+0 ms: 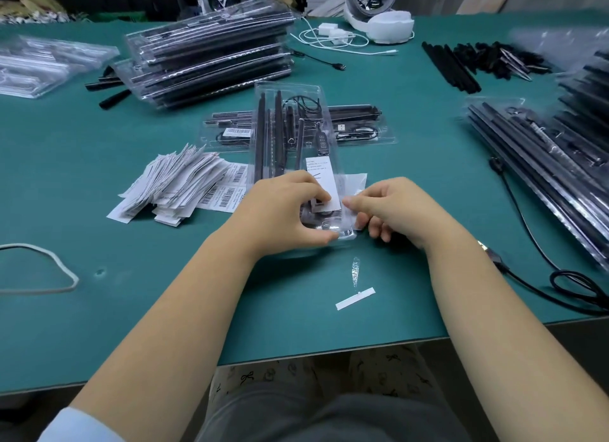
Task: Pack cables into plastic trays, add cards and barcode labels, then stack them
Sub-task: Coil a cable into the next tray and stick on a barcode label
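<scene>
A clear plastic tray (290,121) with black rods and a coiled cable lies lengthwise in the middle of the green table (131,276). A white card (321,181) sits in its near end. My left hand (286,211) grips the tray's near end, its thumb under the corner and fingers on the card. My right hand (392,207) pinches a small clear bag (354,184) at the tray's right edge. A second filled tray (359,125) lies crosswise beneath it.
A heap of cards (171,184) and barcode label sheets (227,191) lies left of the tray. Stacks of filled trays stand at the back left (211,52) and right (543,151). Loose black rods (451,67), a black cable (534,243) and label scraps (355,298) are nearby.
</scene>
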{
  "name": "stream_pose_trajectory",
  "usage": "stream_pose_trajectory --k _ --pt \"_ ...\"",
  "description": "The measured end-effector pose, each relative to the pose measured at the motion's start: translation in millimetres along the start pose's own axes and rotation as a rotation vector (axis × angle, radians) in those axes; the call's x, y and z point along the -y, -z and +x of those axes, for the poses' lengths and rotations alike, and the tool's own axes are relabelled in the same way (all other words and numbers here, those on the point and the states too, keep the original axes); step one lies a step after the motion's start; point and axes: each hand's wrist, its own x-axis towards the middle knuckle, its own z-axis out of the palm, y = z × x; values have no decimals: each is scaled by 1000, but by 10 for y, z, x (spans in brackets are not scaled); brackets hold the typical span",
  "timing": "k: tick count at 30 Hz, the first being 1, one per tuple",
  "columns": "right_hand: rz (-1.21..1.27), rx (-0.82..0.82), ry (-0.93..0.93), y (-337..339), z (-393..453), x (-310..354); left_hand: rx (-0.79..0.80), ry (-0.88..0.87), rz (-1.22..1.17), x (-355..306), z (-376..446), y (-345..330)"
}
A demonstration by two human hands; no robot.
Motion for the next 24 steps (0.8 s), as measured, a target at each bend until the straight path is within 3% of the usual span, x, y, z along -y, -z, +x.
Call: stream_pose_trajectory --k 6,10,12,14,18,21,24 --pt "-190 -93 18 -73 11 5 107 -8 107 27 8 -18" --pt "-231 -58 10 -61 -7 31 174 -1 210 59 26 -52" --pt "-249 -49 6 -64 -5 36 215 -11 124 92 16 -16" --pt "-274 -53 5 -80 5 38 185 -54 33 85 -5 37" --pt "-199 -119 -33 -95 6 71 82 -140 145 -53 -4 11" --pt "11 -2 -119 -76 -29 109 -21 -157 112 -100 9 -32" --pt "51 137 -171 -33 -56 134 -103 -149 113 -117 39 -125"
